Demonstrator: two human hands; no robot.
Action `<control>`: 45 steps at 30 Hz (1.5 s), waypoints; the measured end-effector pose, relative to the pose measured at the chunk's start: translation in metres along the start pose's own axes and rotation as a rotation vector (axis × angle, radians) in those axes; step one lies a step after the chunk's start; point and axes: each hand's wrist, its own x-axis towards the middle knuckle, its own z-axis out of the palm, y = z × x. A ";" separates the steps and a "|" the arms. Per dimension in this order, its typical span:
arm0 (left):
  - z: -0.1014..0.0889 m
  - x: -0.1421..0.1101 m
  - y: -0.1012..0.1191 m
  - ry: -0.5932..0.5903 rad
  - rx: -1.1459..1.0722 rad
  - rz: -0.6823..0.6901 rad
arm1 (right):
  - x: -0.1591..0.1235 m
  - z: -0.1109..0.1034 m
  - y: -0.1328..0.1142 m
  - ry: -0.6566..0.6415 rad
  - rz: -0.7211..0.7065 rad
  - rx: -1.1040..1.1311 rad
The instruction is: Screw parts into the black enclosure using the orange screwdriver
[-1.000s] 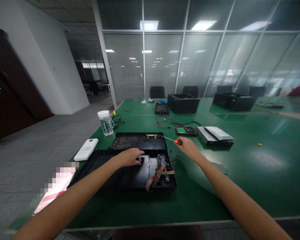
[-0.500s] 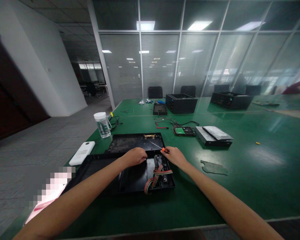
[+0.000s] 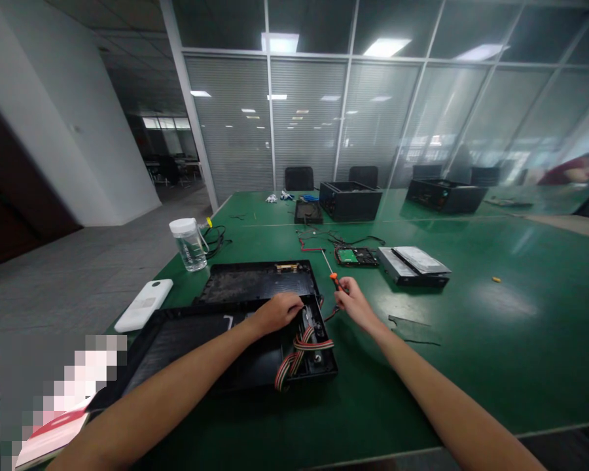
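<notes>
An open black computer case (image 3: 191, 347) lies on the green table (image 3: 495, 347) in front of me, its lid panel (image 3: 258, 281) flat behind it. My left hand (image 3: 277, 311) rests inside the case near its right end, fingers curled over something dark I cannot make out. My right hand (image 3: 352, 303) hovers just right of the case, closed on a small orange-handled screwdriver (image 3: 332, 272) whose shaft points up and away. A striped ribbon cable (image 3: 299, 353) loops out of the case's front right corner.
A clear water jug (image 3: 189, 244), a white flat device (image 3: 144, 305), loose cables, a green circuit board (image 3: 349, 256) and a drive unit (image 3: 412, 266) lie around. Black cases (image 3: 349, 200) stand farther back. A pixelated patch covers the near left.
My right hand moved from over the case's back right corner out to the right, the screwdriver tip swinging from left to up. My left hand slid right inside the case. The view shifted.
</notes>
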 end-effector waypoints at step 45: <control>0.007 0.000 -0.002 0.040 -0.163 -0.113 | -0.019 -0.012 -0.060 0.083 -0.366 -0.467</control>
